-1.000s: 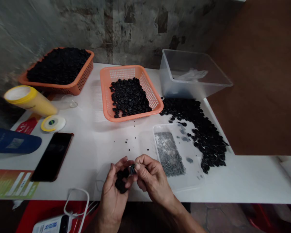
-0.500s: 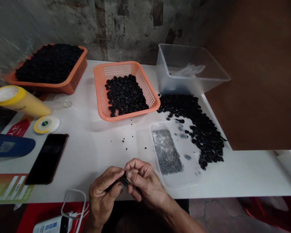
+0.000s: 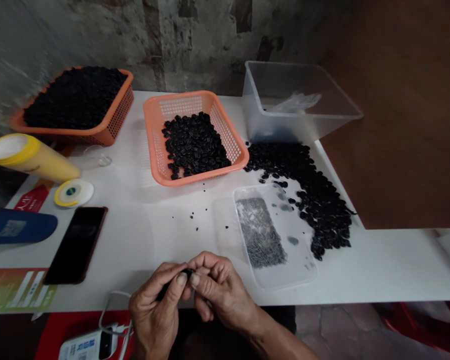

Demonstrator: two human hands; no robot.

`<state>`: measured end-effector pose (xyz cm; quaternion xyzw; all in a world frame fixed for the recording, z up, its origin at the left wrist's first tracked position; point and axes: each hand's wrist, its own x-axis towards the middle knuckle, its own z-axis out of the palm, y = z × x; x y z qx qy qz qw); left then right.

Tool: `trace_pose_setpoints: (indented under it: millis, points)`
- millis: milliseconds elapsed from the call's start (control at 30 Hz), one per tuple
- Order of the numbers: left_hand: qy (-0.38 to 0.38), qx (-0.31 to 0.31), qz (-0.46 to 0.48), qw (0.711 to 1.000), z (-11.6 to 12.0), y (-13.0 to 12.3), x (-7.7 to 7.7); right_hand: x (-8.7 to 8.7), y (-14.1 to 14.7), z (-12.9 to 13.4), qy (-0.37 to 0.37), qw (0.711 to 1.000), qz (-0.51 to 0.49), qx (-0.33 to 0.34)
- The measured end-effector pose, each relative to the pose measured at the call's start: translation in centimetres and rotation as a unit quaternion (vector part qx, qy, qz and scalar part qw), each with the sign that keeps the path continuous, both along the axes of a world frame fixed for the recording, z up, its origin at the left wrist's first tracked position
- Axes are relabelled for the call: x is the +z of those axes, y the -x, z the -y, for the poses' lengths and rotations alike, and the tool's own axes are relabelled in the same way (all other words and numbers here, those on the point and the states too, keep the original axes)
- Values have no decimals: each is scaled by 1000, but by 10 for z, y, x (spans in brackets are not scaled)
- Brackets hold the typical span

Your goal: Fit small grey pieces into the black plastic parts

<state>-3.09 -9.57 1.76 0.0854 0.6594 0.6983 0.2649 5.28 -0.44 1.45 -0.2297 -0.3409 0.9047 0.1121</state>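
Note:
Pinched between the fingertips of both hands is a small black part (image 3: 188, 272), mostly hidden by the fingers. My left hand (image 3: 159, 300) is closed, with more black material partly showing in its curl. My right hand (image 3: 223, 287) grips the part from the other side, thumb and forefinger pressed together. Just beyond my right hand lies a shallow clear tray (image 3: 303, 275) with many thin grey metal pins (image 3: 264, 245) in it. A spread-out heap of small black parts (image 3: 318, 205) lies to the right of the tray.
An orange basket (image 3: 200, 181) with black parts stands mid-table, and a fuller orange basket (image 3: 122, 107) back left. A clear bin (image 3: 281, 125) stands back right beside a brown panel (image 3: 408, 150). A phone (image 3: 77, 245), a yellow cup (image 3: 41, 160) and a blue bottle (image 3: 18, 226) lie left.
My left hand has shifted slightly left and its thumb has come up over the black part. Both hands keep hold of it, and less of it shows. The view has shifted slightly.

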Motion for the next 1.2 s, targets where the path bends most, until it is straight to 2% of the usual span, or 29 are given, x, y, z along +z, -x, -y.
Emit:
trace_pose_setpoints:
  millis: [267, 400, 500, 633, 700, 733, 767, 800, 900, 967, 1067, 1200]
  points:
    - [-9, -61, 1, 998, 5, 5, 2, 4, -3, 1, -138, 990, 40, -15]
    - [11, -58, -13, 998, 5, 8, 3, 6, -8, -2, -254, 966, 41, -1]
    - [21, -49, -10, 999, 6, 9, 3, 7, -11, -3, -393, 919, 38, -1]
    - [24, -34, -8, 999, 6, 6, 2, 7, -16, -3, -569, 822, 33, -16]
    - [24, -32, -11, 999, 6, 4, 3, 6, -17, -2, -630, 776, 21, -25]
    - [24, -31, -11, 999, 6, 4, 4, 6, -18, -3, -641, 767, 16, -26]
    - [24, -34, -10, 999, 6, 3, 5, 7, -18, -3, -633, 774, 11, -22]
    - [23, -39, -8, 999, 6, 3, 7, 7, -18, -3, -605, 796, 7, -14]
    - [15, -75, -3, 997, 7, 5, 14, 8, -16, -3, -447, 894, -15, 11]
    - [9, -99, 3, 995, 7, 6, 19, 8, -14, -2, -353, 935, -25, 10]
    - [0, -102, 16, 995, 7, 7, 22, 8, -13, 0, -298, 954, -20, 1]
    - [2, -94, 23, 995, 8, 9, 19, 9, -15, -1, -313, 950, -13, 6]
